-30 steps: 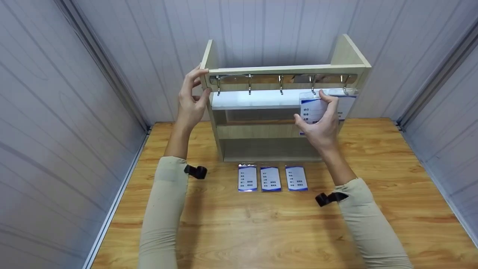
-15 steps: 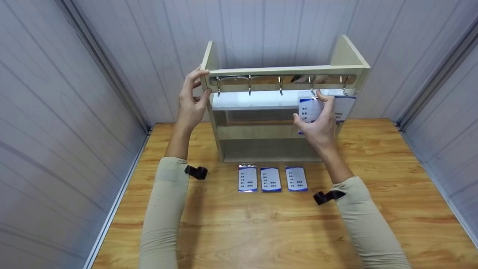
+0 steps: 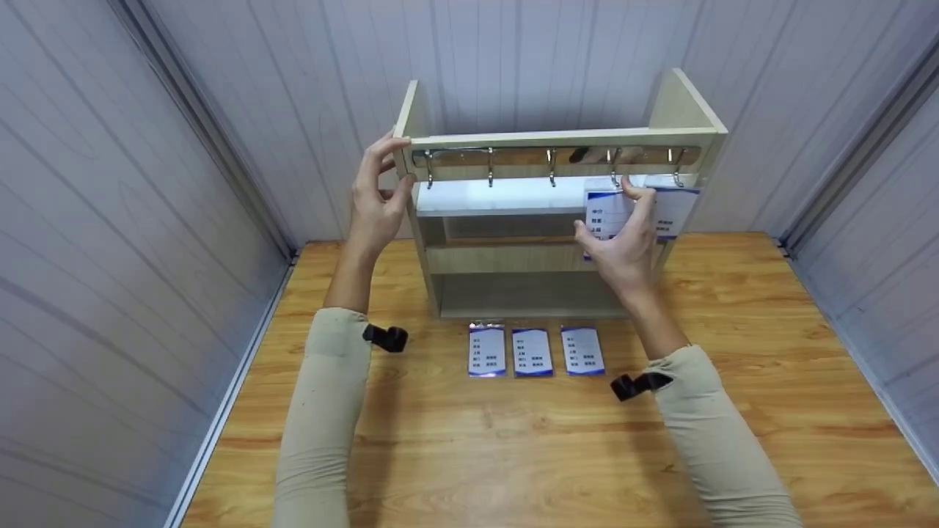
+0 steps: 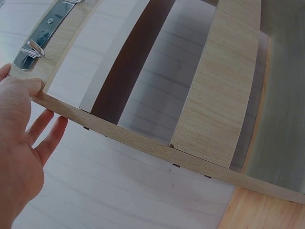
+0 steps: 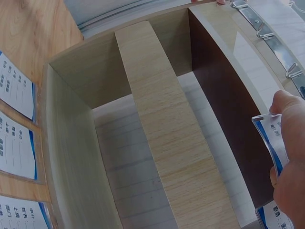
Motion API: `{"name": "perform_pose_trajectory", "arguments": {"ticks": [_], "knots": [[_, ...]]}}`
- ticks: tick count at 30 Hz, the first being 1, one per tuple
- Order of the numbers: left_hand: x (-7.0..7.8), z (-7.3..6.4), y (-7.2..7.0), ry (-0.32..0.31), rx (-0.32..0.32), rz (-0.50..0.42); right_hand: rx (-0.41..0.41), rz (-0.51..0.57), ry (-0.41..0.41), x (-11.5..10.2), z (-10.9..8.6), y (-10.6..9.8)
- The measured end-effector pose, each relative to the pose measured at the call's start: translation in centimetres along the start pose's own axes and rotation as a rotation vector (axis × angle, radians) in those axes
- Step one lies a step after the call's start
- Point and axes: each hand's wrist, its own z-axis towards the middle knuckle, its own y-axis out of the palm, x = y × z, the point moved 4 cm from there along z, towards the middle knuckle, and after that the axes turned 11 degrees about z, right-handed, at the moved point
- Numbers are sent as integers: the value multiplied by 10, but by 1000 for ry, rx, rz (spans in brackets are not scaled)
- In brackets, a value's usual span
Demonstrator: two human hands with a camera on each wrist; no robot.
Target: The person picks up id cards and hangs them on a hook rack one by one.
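Observation:
A light wooden rack (image 3: 561, 137) stands at the back of the table, with a metal hook rail (image 3: 550, 155) under its top board. My left hand (image 3: 378, 192) holds the rack's upper left corner (image 4: 33, 90), thumb on the front. My right hand (image 3: 623, 235) pinches a clear card holder (image 3: 605, 213) with a blue-and-white card and has it up at the second hook from the right (image 3: 615, 174). Another card holder (image 3: 676, 209) hangs on the rightmost hook. The right wrist view shows the held holder's edge (image 5: 271, 143) beside the rail (image 5: 271, 40).
Three more card holders (image 3: 534, 351) lie side by side on the wooden table (image 3: 513, 440) just in front of the rack; they also show at the left edge (image 5: 14, 119) of the right wrist view. Grey panel walls close in on the left, right and back.
My right hand has moved the card holder slightly up and left, closer to the hook. My left hand has stayed on the rack's corner.

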Motion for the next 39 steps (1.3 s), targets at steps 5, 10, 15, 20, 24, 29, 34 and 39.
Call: {"name": "perform_pose_trajectory", "arguments": {"ticks": [5, 10, 15, 20, 24, 29, 34, 39], "knots": [[0, 1, -2, 3, 7, 3, 4, 21, 9, -2, 2, 3], [1, 0, -4, 0, 4, 8, 5, 44, 27, -5, 0, 3], [2, 1, -4, 6, 15, 5, -2, 34, 12, -5, -3, 1], [3, 0, -3, 3, 13, -12, -9, 57, -20, -1, -10, -1], [3, -1, -3, 2, 15, -19, -12, 69, -52, 4, -15, -3], [4, -3, -2, 8, 7, -14, -5, 86, -64, 8, -22, -5], [5, -4, -1, 9, -4, -9, -6, 129, -63, 12, -28, -7], [5, -4, -1, 11, 1, -16, -12, 156, -59, 16, -31, -10]]}}
